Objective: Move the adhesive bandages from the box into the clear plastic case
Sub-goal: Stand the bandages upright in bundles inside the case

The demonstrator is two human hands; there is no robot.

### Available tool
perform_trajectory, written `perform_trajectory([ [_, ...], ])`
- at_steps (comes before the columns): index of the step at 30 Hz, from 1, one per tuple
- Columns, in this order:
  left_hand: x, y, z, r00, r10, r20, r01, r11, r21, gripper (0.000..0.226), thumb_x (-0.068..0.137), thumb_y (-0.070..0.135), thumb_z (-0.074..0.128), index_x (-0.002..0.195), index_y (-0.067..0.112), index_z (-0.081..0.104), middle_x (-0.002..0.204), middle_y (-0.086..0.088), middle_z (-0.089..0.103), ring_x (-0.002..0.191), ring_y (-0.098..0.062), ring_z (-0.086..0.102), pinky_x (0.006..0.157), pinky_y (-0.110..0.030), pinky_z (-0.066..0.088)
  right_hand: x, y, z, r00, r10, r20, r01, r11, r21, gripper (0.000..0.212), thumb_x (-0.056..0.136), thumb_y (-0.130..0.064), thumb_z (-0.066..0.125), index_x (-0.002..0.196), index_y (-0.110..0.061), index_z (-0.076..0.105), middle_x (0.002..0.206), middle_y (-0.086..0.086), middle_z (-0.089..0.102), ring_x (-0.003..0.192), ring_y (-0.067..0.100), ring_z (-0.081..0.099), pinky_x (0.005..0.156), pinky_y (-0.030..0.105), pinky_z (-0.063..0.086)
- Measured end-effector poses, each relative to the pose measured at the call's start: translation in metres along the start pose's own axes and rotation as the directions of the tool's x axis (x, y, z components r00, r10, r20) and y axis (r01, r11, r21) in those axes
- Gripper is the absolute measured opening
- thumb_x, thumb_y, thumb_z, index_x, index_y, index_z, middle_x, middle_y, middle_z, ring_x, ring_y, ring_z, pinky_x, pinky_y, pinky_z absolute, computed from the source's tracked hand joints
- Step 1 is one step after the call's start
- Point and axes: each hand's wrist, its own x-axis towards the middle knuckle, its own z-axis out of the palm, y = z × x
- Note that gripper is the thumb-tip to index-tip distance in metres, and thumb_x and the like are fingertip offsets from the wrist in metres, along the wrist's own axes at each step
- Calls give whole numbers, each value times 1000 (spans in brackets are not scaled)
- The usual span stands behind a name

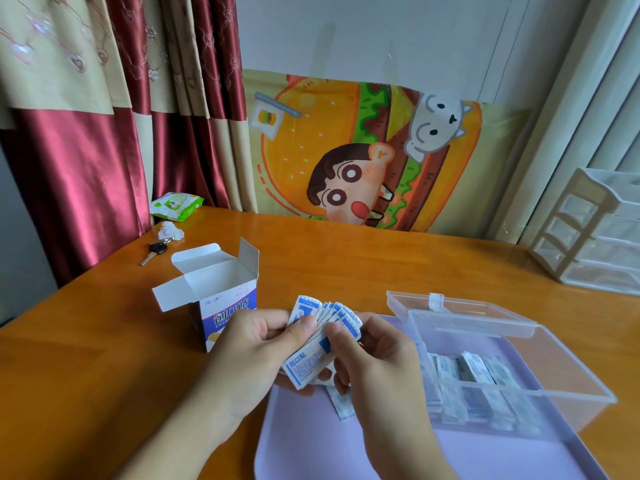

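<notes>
Over the near left edge of the tray: both my hands hold a fanned stack of adhesive bandages, just above the lilac tray
Left grip: my left hand is clenched on the stack, thumb pressed on the top wrappers, fingers curled underneath
Right grip: my right hand pinches the right side of the same fan, thumb on top, fingers behind
Box: the bandage box stands upright on the desk, just left of my hands, flaps open; I cannot see whether any bandages remain inside
Case: the clear plastic case sits on the tray to the right, lid tipped back on the far side, several wrapped bandages already lying in it
Stray piece: one loose bandage lies on the tray below my hands
Handling: these look light, thin and floppy, paper-wrapped and slick against each other, so a fanned stack may slide apart or shed strips; nothing fragile
Where to hold: I judge it best to square the fan into a tidy pack, then pinch it across the middle of the long sides, thumb over and fingers under, firmly enough to stop slipping
Next move: carry the pack right and lay it flat in the case beside the others
Far desk: a key, crumpled tissue and a wipes packet at far left, a small drawer unit at far right
</notes>
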Motion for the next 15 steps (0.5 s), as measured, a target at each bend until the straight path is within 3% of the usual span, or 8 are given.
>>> perform_trajectory([
  [2,0,0,-1,998,-19,65,22,999,-33,29,95,40,62,103,19,81,95,-15,79,86,-36,78,77,-57,62,0,2,0,1000,-17,11,17,1000,-21,16,97,-6,68,82,-8,74,64,8,63,55,11,56,48,21,47],
  [4,0,0,-2,984,-54,170,65,996,-59,31,96,39,60,101,16,80,94,-19,77,87,-37,77,76,-51,62,0,8,0,996,-89,-2,88,984,-154,17,95,-10,71,78,-14,71,65,13,60,59,14,55,48,26,46],
  [7,0,-2,-4,937,-93,336,117,992,-51,26,103,32,59,97,16,77,91,-20,75,85,-36,74,70,-45,61,2,21,-1,965,-262,-34,211,843,-495,15,89,-25,75,77,-21,66,58,0,55,51,10,48,49,26,40],
  [9,0,-7,-6,909,-98,405,128,991,-46,23,101,27,56,94,19,76,87,-20,73,80,-35,72,64,-40,59,3,25,-1,942,-334,-36,243,752,-613,12,87,-39,73,84,-28,68,63,-5,56,59,13,55,53,23,41],
  [12,6,-14,-6,949,-75,306,85,996,-21,19,107,11,51,100,4,68,77,-18,67,64,-31,65,53,-37,55,3,28,3,950,-307,51,262,701,-663,26,94,-47,54,112,-37,71,86,-13,62,82,10,62,69,24,48],
  [14,12,-18,-6,991,-73,115,82,994,-78,18,106,2,48,100,-4,64,71,-15,58,53,-24,56,45,-33,49,1,31,5,955,-268,128,282,684,-673,39,97,-43,45,129,-34,65,100,-16,61,90,10,62,79,29,51],
  [15,15,-17,-8,997,-79,16,80,989,-121,19,105,2,47,99,-3,64,69,-13,53,50,-21,51,43,-32,46,0,31,7,953,-249,173,297,651,-699,39,96,-40,43,128,-33,65,102,-15,61,91,11,61,81,33,52],
])
